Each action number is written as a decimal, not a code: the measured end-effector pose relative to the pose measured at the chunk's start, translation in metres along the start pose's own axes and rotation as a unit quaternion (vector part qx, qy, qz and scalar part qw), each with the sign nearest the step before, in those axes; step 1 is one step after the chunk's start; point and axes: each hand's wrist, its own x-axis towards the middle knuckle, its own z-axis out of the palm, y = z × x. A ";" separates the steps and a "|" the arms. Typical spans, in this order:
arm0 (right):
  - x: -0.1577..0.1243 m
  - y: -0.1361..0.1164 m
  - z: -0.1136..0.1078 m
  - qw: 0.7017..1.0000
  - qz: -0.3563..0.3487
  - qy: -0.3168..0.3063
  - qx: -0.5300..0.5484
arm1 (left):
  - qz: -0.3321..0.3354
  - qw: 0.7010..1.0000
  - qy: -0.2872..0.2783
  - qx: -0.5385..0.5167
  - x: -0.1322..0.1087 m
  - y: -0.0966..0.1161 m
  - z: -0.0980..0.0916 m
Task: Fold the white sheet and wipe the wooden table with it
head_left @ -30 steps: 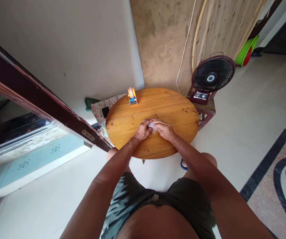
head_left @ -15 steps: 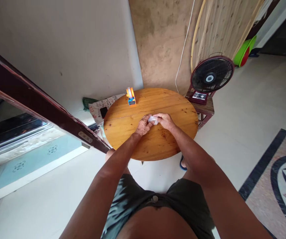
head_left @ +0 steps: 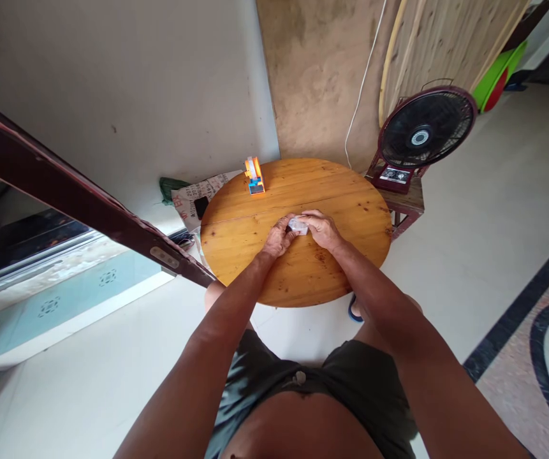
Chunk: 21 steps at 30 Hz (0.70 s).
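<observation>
Between my hands is a small, whitish, see-through packet [head_left: 299, 226], just above or on the round wooden table [head_left: 236, 248]; its exact kind is too small to make out. My left hand [head_left: 280, 236] grips its left side, fingers curled with the thumb toward me. From the right, my right hand [head_left: 321, 228] has its fingers closed over the packet's upper right edge. An orange and blue tape dispenser [head_left: 256, 177] with a roll on it stands at the table's far left edge, away from both hands.
A dark red fan [head_left: 420, 137] sits on a wooden stool [head_left: 405, 197] right of the table. Left of the table, a black phone-like object [head_left: 201, 207] lies on a printed sack [head_left: 185, 201]. A dark red door edge [head_left: 111, 210] slants in from the left. A white cord [head_left: 363, 89] hangs behind.
The view has shifted a little. My right fingers have moved further over the packet, and the packet looks turned slightly. Both hands still hold it.
</observation>
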 end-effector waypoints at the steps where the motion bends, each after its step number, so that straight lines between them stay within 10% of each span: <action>1: -0.001 0.000 0.000 1.000 -0.002 -0.002 -0.006 | -0.003 1.000 -0.001 0.001 0.000 0.000 0.000; 21: -0.020 -0.005 0.000 0.999 -0.028 0.006 -0.020 | -0.010 0.999 0.005 -0.051 0.001 -0.013 0.004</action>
